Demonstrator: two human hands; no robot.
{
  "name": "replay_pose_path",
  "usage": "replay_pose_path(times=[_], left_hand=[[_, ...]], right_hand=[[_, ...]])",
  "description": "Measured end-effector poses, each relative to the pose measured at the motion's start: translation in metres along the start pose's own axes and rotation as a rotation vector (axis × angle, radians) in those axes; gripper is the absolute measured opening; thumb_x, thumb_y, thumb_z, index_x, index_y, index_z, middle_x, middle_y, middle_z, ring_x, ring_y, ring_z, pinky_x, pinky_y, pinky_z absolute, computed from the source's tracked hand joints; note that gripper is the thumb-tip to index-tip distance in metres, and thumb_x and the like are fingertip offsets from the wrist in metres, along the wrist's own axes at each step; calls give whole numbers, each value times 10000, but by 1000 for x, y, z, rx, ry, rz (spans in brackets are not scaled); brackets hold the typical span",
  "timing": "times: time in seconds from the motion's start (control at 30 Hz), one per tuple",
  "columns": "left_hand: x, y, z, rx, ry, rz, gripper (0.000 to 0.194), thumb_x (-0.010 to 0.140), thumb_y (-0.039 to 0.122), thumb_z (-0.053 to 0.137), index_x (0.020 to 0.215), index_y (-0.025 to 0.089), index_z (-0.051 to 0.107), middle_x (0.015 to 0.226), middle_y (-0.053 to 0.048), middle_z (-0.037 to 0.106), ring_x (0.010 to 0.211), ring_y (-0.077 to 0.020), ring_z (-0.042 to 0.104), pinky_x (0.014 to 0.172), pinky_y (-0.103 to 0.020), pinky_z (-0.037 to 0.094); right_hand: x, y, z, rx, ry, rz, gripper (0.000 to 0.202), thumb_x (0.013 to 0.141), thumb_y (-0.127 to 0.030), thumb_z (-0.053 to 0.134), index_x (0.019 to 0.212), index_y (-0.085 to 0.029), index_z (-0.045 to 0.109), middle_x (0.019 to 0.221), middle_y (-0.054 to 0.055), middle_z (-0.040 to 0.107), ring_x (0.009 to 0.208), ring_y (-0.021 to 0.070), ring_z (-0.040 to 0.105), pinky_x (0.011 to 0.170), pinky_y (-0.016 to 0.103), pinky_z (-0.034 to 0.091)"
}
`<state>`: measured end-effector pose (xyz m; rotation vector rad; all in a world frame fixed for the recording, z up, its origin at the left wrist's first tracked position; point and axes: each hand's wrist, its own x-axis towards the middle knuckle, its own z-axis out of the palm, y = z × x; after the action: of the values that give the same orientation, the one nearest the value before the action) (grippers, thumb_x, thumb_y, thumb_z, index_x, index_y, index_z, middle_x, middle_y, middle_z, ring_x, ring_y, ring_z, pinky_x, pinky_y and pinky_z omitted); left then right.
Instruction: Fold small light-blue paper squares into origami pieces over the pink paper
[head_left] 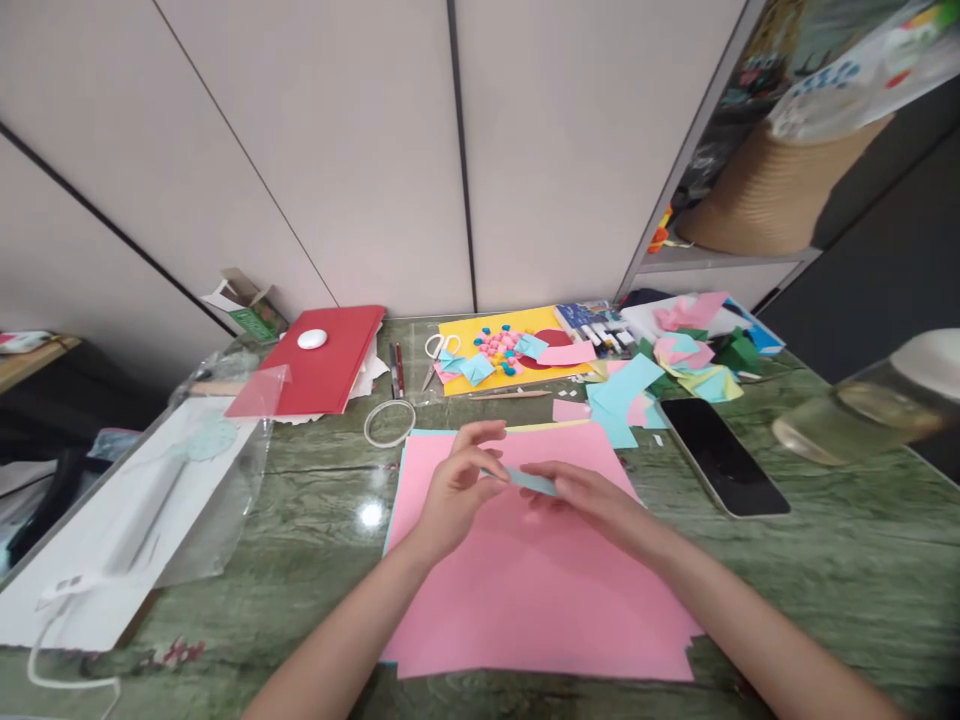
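A small strip of light blue paper is stretched between my two hands, above a large pink paper sheet. My left hand pinches the strip's left end between thumb and fingers. At the other end, my right hand grips the paper, its fingers partly hidden behind it. Under the pink sheet, a light blue edge shows along the left side.
Beyond the sheet lie white-handled scissors, a yellow card bearing small folded paper pieces, and light blue paper scraps. A phone and a bottle stand right; a red folder and a tape ring lie left.
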<state>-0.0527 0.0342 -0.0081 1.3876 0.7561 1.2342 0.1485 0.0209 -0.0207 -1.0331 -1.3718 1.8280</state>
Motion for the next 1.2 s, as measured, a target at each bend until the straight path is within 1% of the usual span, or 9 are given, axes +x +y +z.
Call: replay_pose_path(times=[0.07, 0.2, 0.3, 0.37, 0.47, 0.53, 0.77, 0.93, 1.2], left_hand=[[-1, 0, 1, -11, -40, -1, 49, 713, 198, 647, 675, 229, 642, 1184, -39, 485, 1119, -245, 442, 901, -405, 405], [-4, -2, 4, -28, -82, -5, 45, 715, 201, 645, 685, 234, 650, 1230, -31, 453, 1159, -258, 408, 876, -400, 437], [-4, -1, 5, -32, -120, -18, 46, 722, 219, 641, 676, 214, 642, 1271, -36, 432, 1180, -266, 396, 885, -402, 433], [-3, -1, 5, -64, -131, -47, 64, 705, 254, 661, 753, 217, 640, 1294, -49, 420, 1187, -274, 396, 891, -406, 424], [-2, -2, 5, -158, -79, -125, 396, 652, 367, 695, 1013, 254, 579, 1320, -79, 403, 1187, -294, 403, 869, -408, 427], [-2, -2, 5, -197, -47, -173, 535, 626, 422, 699, 1107, 265, 523, 1317, -95, 411, 1176, -308, 419, 846, -403, 434], [-4, 1, 7, -257, -36, -287, 386, 718, 317, 635, 1081, 238, 531, 1212, -91, 492, 1060, -232, 500, 882, -383, 417], [-4, -3, 8, -279, -36, -322, 367, 745, 244, 602, 1101, 239, 516, 1147, -79, 531, 958, -183, 527, 847, -343, 418], [-2, -9, 4, -86, 47, -315, 412, 709, 250, 645, 1097, 242, 506, 1034, -59, 582, 912, -177, 544, 754, -271, 413]], right_hand=[[-2, -1, 2, 24, -37, 22, 385, 767, -401, 572, 1107, -223, 553, 1018, 69, 616, 904, 196, 583, 828, 366, 419], [0, 0, 2, 56, 37, 18, 302, 647, -295, 700, 922, -195, 624, 770, 11, 593, 733, 143, 555, 658, 272, 435], [2, 5, -1, 124, 80, 12, 264, 579, -246, 745, 810, -189, 632, 809, 10, 592, 735, 133, 552, 671, 266, 440], [4, 7, -4, 104, 148, 5, 261, 560, -257, 753, 781, -187, 632, 839, 19, 606, 767, 144, 563, 700, 280, 450], [5, 6, -7, -37, 293, -34, 244, 578, -313, 733, 760, -179, 644, 805, 32, 631, 751, 157, 579, 708, 303, 464], [5, 4, -8, -133, 368, -85, 227, 602, -341, 711, 742, -174, 647, 770, 34, 640, 714, 160, 588, 693, 312, 470], [1, -1, -10, -305, 529, -240, 155, 641, -320, 688, 696, -186, 630, 729, 33, 640, 670, 170, 591, 646, 312, 480], [0, 0, -12, -335, 564, -271, 124, 668, -301, 672, 717, -196, 626, 776, 36, 637, 680, 167, 588, 640, 308, 483], [-1, -2, -13, -307, 637, -353, 95, 682, -277, 660, 711, -198, 617, 813, 47, 627, 722, 175, 582, 657, 311, 478]])
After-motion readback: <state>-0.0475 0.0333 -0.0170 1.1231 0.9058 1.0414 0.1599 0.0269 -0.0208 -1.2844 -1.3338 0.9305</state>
